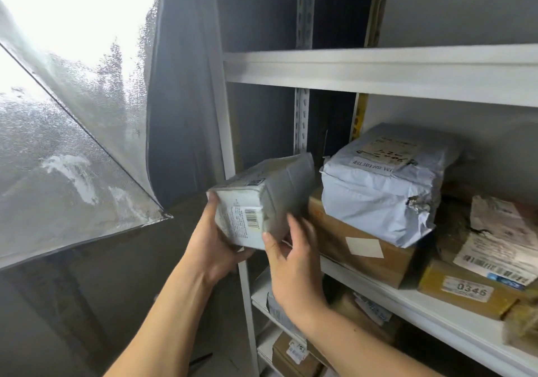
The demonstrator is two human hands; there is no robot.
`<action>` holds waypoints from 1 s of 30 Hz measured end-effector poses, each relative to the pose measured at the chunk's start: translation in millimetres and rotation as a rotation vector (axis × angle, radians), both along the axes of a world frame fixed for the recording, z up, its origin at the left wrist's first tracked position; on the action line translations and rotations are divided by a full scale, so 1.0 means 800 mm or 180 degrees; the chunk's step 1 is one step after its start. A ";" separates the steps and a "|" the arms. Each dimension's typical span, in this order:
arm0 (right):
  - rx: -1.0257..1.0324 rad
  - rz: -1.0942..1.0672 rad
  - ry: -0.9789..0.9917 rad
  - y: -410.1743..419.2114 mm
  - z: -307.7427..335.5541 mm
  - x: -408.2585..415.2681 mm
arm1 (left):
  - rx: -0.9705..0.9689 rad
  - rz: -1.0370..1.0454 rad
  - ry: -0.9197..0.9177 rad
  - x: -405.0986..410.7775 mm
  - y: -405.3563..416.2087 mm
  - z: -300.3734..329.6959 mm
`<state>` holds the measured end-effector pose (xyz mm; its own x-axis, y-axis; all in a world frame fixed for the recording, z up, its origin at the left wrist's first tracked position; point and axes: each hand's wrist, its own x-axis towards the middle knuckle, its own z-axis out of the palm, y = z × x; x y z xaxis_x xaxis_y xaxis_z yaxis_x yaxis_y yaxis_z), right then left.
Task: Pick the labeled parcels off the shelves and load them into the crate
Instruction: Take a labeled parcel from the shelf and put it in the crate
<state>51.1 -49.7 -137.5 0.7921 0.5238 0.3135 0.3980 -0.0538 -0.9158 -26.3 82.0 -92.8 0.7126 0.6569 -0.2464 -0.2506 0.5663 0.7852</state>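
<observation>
Grey parcel (262, 199) label print above the left hand (217, 248) too small to read. Its underside hidden by both hands. Lower-shelf boxes (294, 353) below the right hand (294, 263) partly covered by that forearm. Parcels (500, 251) far right of the right hand cut off by frame edge, blurred.

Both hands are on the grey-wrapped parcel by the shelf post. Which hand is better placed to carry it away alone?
Probably the left hand: it cups the grey parcel from beneath, taking its weight. The right hand only touches the parcel's near side with fairly straight fingers.
</observation>
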 end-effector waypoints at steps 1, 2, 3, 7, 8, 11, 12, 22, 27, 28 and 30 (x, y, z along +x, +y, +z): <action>-0.0068 -0.0042 0.0045 0.002 0.002 0.005 | 0.0182 -0.0054 0.0105 0.002 0.005 -0.004; -0.0112 -0.0072 0.0091 0.002 0.004 0.011 | 0.0347 -0.0067 0.0206 0.005 0.010 -0.009; -0.0173 -0.0076 0.0148 0.002 0.004 0.016 | 0.0492 -0.0025 0.0297 0.011 0.012 -0.012; -0.0340 0.0006 0.0402 -0.012 -0.005 0.029 | 0.1373 0.0421 0.0906 0.054 0.019 -0.030; -0.0371 0.0053 0.0464 -0.017 -0.008 0.030 | 0.1596 0.0487 0.1087 0.068 0.020 -0.033; -0.0459 0.0366 0.0727 -0.029 -0.014 0.035 | 0.2229 0.0657 0.1720 0.101 0.016 -0.038; -0.0491 0.0473 0.0804 -0.032 -0.014 0.038 | 0.2388 0.0670 0.1839 0.109 0.013 -0.037; 0.0146 -0.0914 0.0295 -0.119 0.014 0.031 | 0.2926 0.1309 0.1505 0.098 -0.031 0.002; 0.0966 -0.1578 0.0593 -0.153 0.054 0.035 | 0.2391 0.0151 0.0396 0.098 -0.095 0.076; 0.1059 -0.1586 0.0704 -0.156 0.060 0.038 | 0.2197 -0.0153 0.0362 0.101 -0.101 0.083; 0.1258 -0.1677 0.0801 -0.162 0.069 0.042 | 0.2102 -0.0600 0.0300 0.111 -0.109 0.089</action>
<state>84.7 -179.6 -82.2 0.9824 -0.0649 0.1751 0.1840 0.1746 -0.9673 62.5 -5.4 -21.4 0.8244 0.5578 0.0962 -0.1087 -0.0107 0.9940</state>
